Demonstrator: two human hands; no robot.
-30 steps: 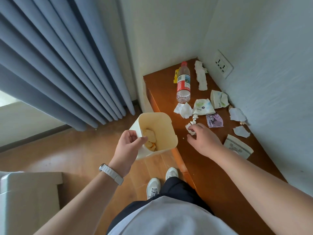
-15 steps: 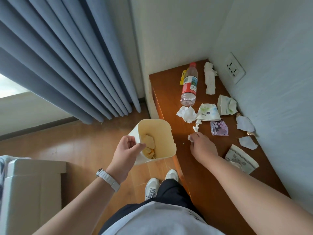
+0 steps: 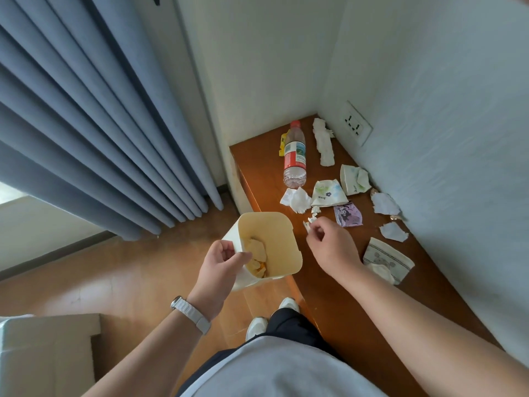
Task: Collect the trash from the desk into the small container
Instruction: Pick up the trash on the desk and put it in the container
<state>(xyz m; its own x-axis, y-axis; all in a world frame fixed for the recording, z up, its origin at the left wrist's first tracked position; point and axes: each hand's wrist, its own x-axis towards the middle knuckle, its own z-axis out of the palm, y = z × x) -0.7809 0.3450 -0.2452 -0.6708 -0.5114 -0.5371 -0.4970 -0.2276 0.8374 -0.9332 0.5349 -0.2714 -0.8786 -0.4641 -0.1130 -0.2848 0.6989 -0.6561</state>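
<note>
**Bin held at the desk's edge while scraps are picked off**

The brown wooden desk (image 3: pixel 357 296) is smooth and glossy. It sits in a wall corner, and litter is spread over its far half. The small container (image 3: pixel 274 233) is a cream plastic bin with squared walls and rounded corners. It hangs over the floor with its rim just beside the desk's edge, probably so the trash has only a short way to travel. Yellowish scraps already lie inside it. The left hand (image 3: pixel 220 265) holds the bin by its near wall, thumb inside and fingers curled outside. The right hand (image 3: pixel 329 247) is at the desk beside the bin, its fingers pinching a shredded white tissue scrap (image 3: pixel 307 224). Further back lie a clear plastic bottle (image 3: pixel 294 156) on its side, a soft flower-printed tissue packet (image 3: pixel 327 193), a crumpled tissue (image 3: pixel 296 197) and a purple wrapper (image 3: pixel 347 214).
</note>
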